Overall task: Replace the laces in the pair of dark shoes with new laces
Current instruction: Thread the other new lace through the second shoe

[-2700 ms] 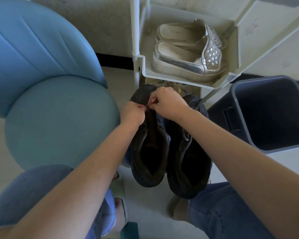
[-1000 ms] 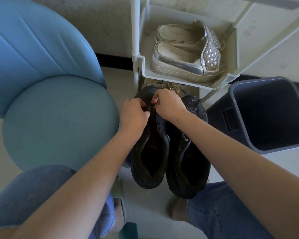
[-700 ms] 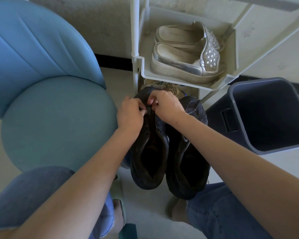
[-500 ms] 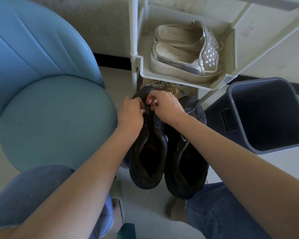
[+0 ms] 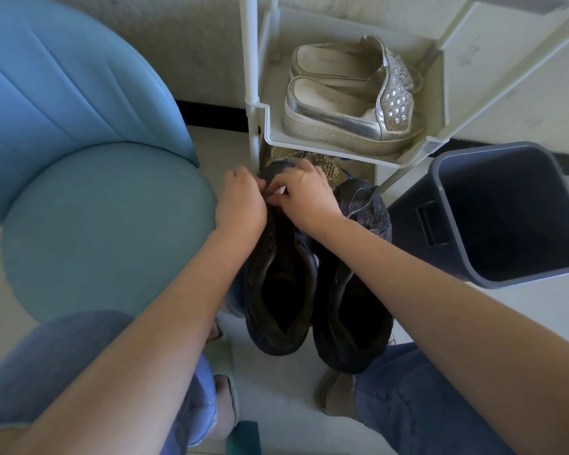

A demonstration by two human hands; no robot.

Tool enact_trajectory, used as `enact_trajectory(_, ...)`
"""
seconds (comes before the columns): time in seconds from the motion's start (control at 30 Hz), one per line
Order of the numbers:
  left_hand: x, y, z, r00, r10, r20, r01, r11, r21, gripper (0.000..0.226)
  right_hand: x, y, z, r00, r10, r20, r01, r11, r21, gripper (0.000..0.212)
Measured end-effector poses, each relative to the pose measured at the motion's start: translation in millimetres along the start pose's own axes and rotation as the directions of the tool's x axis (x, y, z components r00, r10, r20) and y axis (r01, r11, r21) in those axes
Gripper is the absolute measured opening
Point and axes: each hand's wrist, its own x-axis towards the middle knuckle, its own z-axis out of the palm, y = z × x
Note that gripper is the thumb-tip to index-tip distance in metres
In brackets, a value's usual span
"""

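**Both hands meet at the front of one dark shoe**

The left hand (image 5: 240, 205) and right hand (image 5: 304, 192) are drawn together – fingertips touching, fingers curled – over the lacing area of a dark shoe (image 5: 276, 290) that stands on the floor (image 5: 276, 418) with its open heel end toward the person. Both hands pinch at the shoe's upper near the toe. What sits between the fingertips is too small and dark to make out, so whether a lace is in the pinch cannot be told.

A second dark shoe (image 5: 352, 307) stands just right of the first, touching it along the side, its toe just beside the right wrist and its opening below the right forearm. No lace is visible across its front.

Beyond the hands rises a pale shelf rack (image 5: 342, 152); the toe of the held shoe reaches under its lowest tray. On that tray, above and past the right hand, lies a pair of silver shoes (image 5: 342, 103) – one lying partly on top of the other.

To the left of the left hand is a blue chair (image 5: 96, 224), its round seat close to the wrist. Well to the right of the right hand stands a grey bin (image 5: 418, 244), tilted open toward the camera.
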Motion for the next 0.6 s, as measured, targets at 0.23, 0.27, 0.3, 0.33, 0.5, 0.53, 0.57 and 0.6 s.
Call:
enact_trajectory(0.23,0,-5,-13,0.951,-0.061,0.302,0.059,0.998,0.017,0.036,1,-6,-21,0.987,0.159,-0.017,-0.126,0.838,0.531,0.011)
enact_trajectory(0.27,-2,-8,-12,0.95,-0.058,0.307,0.06,0.998,0.002,0.045,0,-7,-24,0.987,0.163,-0.007,-0.129,0.81,0.572,0.013)
enact_trajectory(0.3,-4,-10,-9,0.954,-0.043,0.296,0.044,0.999,0.004,0.056,-2,-8,-26,0.987,0.159,0.003,-0.127,0.777,0.617,0.014)
enact_trajectory(0.33,-7,-12,-7,0.962,-0.028,0.271,0.023,0.999,0.022,0.065,-2,-10,-30,0.988,0.153,0.012,-0.121,0.73,0.673,0.015)
enact_trajectory(0.5,-12,-14,1,0.984,0.048,0.174,-0.057,0.997,0.048,0.037,2,-37,-52,0.995,0.092,0.047,-0.075,0.334,0.94,0.005)
enact_trajectory(0.53,-14,-13,0,0.985,0.061,0.16,-0.067,0.997,0.034,0.02,3,-42,-57,0.997,0.056,0.061,-0.072,0.245,0.967,0.004)
enact_trajectory(0.57,-15,-13,-1,0.987,0.068,0.144,-0.071,0.997,0.018,0.011,4,-46,-61,0.997,0.015,0.078,-0.079,0.16,0.984,0.005)
enact_trajectory(0.6,-16,-14,-2,0.989,0.073,0.131,-0.074,0.997,0.001,0.014,5,-48,-63,0.995,-0.023,0.099,-0.097,0.093,0.991,0.005)
